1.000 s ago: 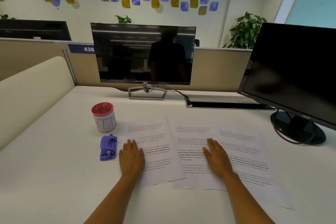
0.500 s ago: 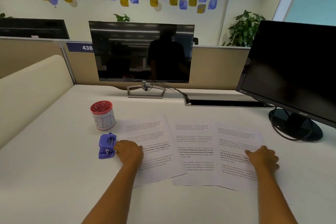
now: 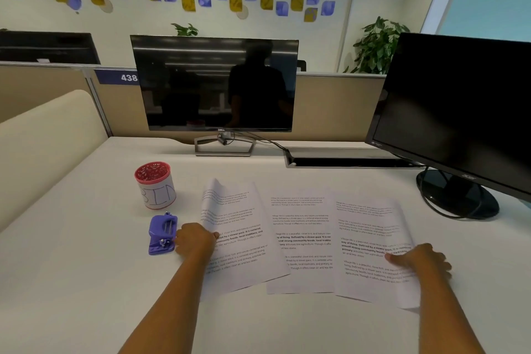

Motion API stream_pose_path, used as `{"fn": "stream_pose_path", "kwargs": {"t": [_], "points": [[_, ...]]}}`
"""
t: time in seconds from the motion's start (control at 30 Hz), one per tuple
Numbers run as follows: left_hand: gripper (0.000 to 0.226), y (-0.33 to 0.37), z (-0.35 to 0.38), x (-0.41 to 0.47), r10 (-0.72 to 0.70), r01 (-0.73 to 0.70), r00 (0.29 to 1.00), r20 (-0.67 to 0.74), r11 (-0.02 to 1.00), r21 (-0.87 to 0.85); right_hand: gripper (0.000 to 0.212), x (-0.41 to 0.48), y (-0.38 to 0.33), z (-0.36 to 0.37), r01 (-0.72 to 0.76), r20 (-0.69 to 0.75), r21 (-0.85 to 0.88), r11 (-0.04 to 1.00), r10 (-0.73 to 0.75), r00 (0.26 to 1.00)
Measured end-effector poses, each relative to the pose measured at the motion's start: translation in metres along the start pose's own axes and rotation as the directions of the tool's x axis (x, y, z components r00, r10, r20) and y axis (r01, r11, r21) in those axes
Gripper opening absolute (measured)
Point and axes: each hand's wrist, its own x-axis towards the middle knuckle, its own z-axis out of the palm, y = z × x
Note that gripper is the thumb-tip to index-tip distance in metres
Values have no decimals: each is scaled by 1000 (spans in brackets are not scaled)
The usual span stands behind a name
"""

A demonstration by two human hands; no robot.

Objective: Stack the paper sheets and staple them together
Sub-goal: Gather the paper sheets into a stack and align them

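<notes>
Three printed paper sheets lie side by side on the white desk (image 3: 86, 282), their edges overlapping. My left hand (image 3: 195, 240) pinches the left edge of the left sheet (image 3: 238, 238), whose left side and far corner curl up off the desk. My right hand (image 3: 422, 260) grips the right edge of the right sheet (image 3: 370, 241), thumb on top. The middle sheet (image 3: 301, 238) lies flat between them. A purple stapler (image 3: 162, 234) rests on the desk just left of my left hand.
A red-rimmed white cup marked "BIN" (image 3: 155, 190) stands behind the stapler. A Dell monitor (image 3: 214, 85) stands at the back, a second black monitor (image 3: 459, 112) with a round base (image 3: 457, 195) at the right. A cable slot (image 3: 344, 161) runs along the desk's back.
My hands moved apart from the sheets' middles to the outer edges. The left sheet's left side now lifts off the desk; the right sheet's edge is gripped.
</notes>
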Motion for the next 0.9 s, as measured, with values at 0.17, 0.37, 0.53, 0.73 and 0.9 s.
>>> {"fn": "stream_pose_path", "kwargs": {"t": [0.17,0.37,0.53,0.73,0.9], "points": [[56,1,-4,-6,35,-35,999,5,997,-72,96,6,0,2,45,33,95,994,-48,998],[29,1,-16,-10,145,-156,986,-84,977,-145,57,-11,3,-5,152,-74,278,948,-136,988],[32,2,-31,-4,240,-280,958,-156,901,-331,38,-30,-9,-35,422,-288,340,840,-334,897],[31,5,-43,-2,279,-294,953,-118,758,-582,37,-58,-36,-74,612,-402,545,573,-462,791],[22,17,-52,-14,299,-188,954,16,642,-743,38,-94,-68,-70,488,-244,826,283,-602,760]]}}
